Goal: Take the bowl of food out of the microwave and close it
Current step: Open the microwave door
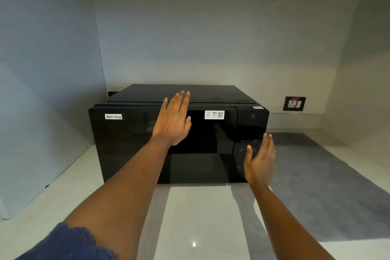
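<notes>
From the head camera, a black microwave point(179, 133) sits on a pale, shiny bench point(190, 217) in a corner with plain grey walls. It is a big box with flat sides and sharp corners, and its front is smooth dark glass that shines like a mirror. Its long side runs from left to right, and its door faces the person. The door is shut. Nothing inside shows through the dark glass, so the bowl of food cannot be seen.

A small white label point(113, 116) reading "Non-Veg" is stuck near the top left of the door. A white sticker point(214, 114) with a square code is near the top right. The button panel point(251, 143) is on the right side of the front.

The left hand point(173, 121) is flat against the upper door, fingers straight and close together, holding nothing. The right hand point(260, 162) is in front of the button panel, open with fingers straight, holding nothing; it looks a bit blurry.

A dark wall socket point(294, 103) is on the wall to the right. A grey shadow lies on the bench by the microwave
</notes>
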Demonstrator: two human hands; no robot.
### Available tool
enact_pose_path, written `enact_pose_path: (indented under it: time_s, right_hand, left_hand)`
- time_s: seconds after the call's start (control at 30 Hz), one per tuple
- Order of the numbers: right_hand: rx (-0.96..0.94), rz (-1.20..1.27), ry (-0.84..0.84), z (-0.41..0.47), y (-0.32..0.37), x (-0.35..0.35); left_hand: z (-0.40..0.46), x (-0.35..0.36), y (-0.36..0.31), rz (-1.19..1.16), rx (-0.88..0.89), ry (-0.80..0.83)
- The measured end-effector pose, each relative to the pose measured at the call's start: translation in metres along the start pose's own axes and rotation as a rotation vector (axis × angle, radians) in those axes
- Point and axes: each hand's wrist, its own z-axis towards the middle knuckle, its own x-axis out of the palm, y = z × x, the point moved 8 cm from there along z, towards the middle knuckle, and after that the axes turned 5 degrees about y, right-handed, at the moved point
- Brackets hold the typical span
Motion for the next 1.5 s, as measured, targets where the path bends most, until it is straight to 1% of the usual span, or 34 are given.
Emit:
enact_pose_path:
  time_s: [0.07,0.13,0.27,0.4,0.47,0.53,0.67,0.9,1.0,1.33,1.5]
  right_hand:
    - [0.093,0.017,-0.002,-0.007,-0.016,0.004]
    - [0.147,0.017,0.019,-0.019,-0.036,0.013]
    - [0.281,0.068,0.021,-0.029,-0.063,0.026]
    - [0.447,0.19,0.137,-0.041,-0.085,0.05]
    - [0.491,0.243,0.201,-0.046,-0.091,0.061]
    - [0.492,0.282,0.219,-0.049,-0.094,0.068]
    - [0.471,0.323,0.201,-0.051,-0.099,0.073]
    - [0.468,0.378,0.105,-0.048,-0.099,0.079]
    - [0.461,0.365,0.084,-0.05,-0.102,0.08]
    - [0.476,0.213,0.021,-0.051,-0.11,0.088]
    - [0.512,0.23,-0.046,-0.046,-0.109,0.091]
  left_hand:
    - [0.003,0.006,-0.002,-0.008,0.011,0.024]
    - [0.004,0.015,-0.005,-0.013,0.022,0.047]
    - [0.011,0.022,-0.01,-0.038,0.008,0.038]
    - [0.013,0.029,-0.02,-0.019,0.024,0.034]
    - [0.013,0.032,-0.022,-0.021,0.002,0.028]
    - [0.014,0.033,-0.024,-0.037,-0.026,0.019]
    - [0.014,0.034,-0.027,-0.041,-0.045,-0.003]
    - [0.014,0.036,-0.028,-0.052,-0.07,-0.04]
    - [0.014,0.036,-0.028,-0.056,-0.073,-0.054]
    - [0.014,0.037,-0.029,-0.058,-0.065,-0.072]
    - [0.008,0.034,-0.03,-0.063,-0.059,-0.109]
